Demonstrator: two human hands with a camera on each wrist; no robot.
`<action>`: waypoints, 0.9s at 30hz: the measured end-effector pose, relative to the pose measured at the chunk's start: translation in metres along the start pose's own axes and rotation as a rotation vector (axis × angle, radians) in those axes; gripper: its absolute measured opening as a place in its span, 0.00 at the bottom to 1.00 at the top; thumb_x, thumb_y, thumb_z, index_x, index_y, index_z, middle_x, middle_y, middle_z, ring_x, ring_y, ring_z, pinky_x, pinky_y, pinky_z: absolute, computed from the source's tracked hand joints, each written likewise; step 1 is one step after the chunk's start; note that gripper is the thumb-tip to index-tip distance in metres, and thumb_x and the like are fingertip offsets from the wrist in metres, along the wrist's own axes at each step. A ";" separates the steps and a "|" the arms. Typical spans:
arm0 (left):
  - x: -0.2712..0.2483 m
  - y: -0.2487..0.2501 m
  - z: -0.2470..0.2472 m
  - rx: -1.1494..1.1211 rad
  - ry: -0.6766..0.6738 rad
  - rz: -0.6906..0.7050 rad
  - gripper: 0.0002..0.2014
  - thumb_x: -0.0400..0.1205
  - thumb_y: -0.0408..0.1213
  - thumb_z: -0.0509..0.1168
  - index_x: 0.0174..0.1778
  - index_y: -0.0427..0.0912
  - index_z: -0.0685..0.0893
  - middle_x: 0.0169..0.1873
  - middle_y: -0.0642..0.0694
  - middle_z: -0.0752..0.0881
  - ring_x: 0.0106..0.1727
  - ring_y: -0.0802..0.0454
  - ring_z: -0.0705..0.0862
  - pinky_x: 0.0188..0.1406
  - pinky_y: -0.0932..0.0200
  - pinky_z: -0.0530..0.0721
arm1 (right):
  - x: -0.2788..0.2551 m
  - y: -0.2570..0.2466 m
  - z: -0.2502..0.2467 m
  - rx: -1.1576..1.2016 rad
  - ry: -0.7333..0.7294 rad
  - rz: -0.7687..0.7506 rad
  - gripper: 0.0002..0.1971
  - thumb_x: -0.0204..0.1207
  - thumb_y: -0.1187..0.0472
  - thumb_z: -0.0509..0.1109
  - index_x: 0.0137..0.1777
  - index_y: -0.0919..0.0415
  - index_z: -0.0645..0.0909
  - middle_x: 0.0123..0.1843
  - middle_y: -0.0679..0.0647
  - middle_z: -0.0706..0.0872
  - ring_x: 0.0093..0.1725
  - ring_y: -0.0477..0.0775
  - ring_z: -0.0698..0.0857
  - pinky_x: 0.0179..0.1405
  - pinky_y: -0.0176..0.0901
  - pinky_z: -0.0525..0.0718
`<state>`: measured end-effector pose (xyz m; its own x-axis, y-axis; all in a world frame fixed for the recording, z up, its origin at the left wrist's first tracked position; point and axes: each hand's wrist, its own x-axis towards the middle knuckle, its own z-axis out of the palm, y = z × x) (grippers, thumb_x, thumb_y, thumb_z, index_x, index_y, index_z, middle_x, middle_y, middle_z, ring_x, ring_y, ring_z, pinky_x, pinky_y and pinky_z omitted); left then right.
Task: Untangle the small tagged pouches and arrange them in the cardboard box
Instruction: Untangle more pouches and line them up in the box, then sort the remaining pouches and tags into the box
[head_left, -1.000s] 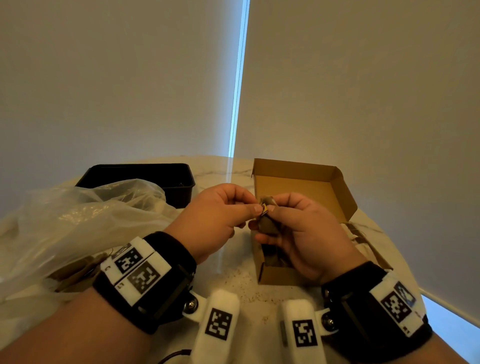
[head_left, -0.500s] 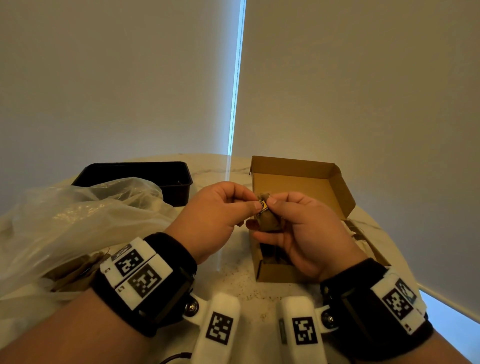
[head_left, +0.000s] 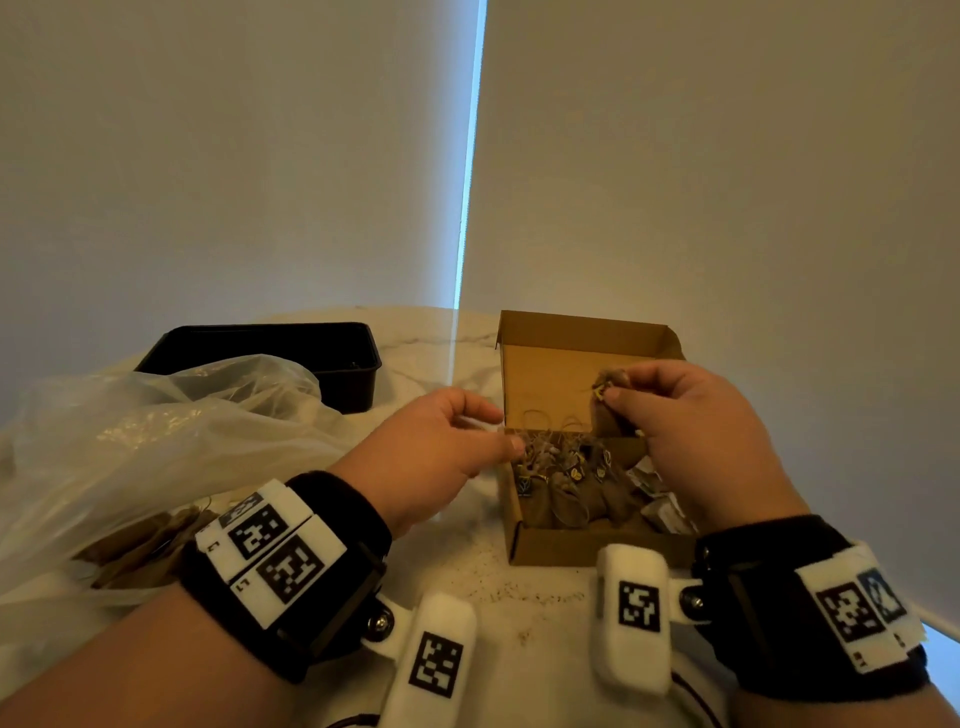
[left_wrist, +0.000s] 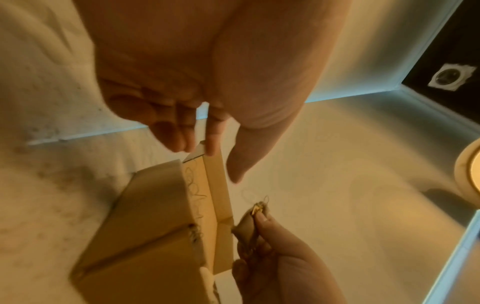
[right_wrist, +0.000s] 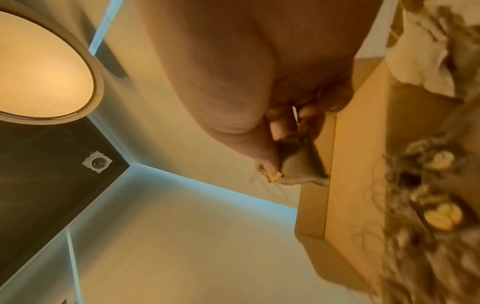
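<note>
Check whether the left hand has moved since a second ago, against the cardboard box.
Yes. The left hand has let go of the pouch and dropped toward the near left corner of the box, away from the right hand, which holds the pouch above the box.

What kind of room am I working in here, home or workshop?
Likely a home room, not a workshop: a round marble-look table set against plain roller blinds, and a round ceiling lamp overhead. No tools or benches show.
</note>
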<state>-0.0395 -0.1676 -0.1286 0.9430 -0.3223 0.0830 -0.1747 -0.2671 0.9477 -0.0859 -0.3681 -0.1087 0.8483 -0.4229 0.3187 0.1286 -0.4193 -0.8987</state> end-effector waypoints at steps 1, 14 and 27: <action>0.000 -0.002 0.001 0.059 -0.037 -0.042 0.17 0.76 0.48 0.76 0.60 0.53 0.83 0.51 0.50 0.86 0.47 0.56 0.85 0.38 0.62 0.79 | 0.004 0.003 -0.004 -0.041 0.015 0.010 0.05 0.78 0.61 0.75 0.49 0.50 0.87 0.39 0.47 0.93 0.40 0.45 0.92 0.41 0.43 0.89; 0.003 -0.007 0.006 0.220 -0.152 -0.121 0.27 0.76 0.46 0.77 0.71 0.52 0.79 0.51 0.51 0.90 0.49 0.53 0.89 0.56 0.50 0.88 | 0.003 0.003 -0.001 -0.698 -0.425 0.221 0.06 0.71 0.59 0.82 0.44 0.54 0.88 0.42 0.53 0.91 0.45 0.54 0.89 0.51 0.51 0.90; -0.008 0.009 0.003 0.157 0.104 0.005 0.15 0.82 0.54 0.67 0.63 0.54 0.82 0.44 0.53 0.89 0.41 0.60 0.88 0.39 0.61 0.81 | 0.002 0.006 0.001 -0.152 -0.068 -0.025 0.09 0.80 0.58 0.69 0.58 0.47 0.79 0.40 0.50 0.83 0.23 0.37 0.80 0.22 0.31 0.77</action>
<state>-0.0492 -0.1704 -0.1220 0.9649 -0.2301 0.1267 -0.2136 -0.4067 0.8883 -0.0829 -0.3707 -0.1139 0.8794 -0.3573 0.3147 0.0755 -0.5479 -0.8331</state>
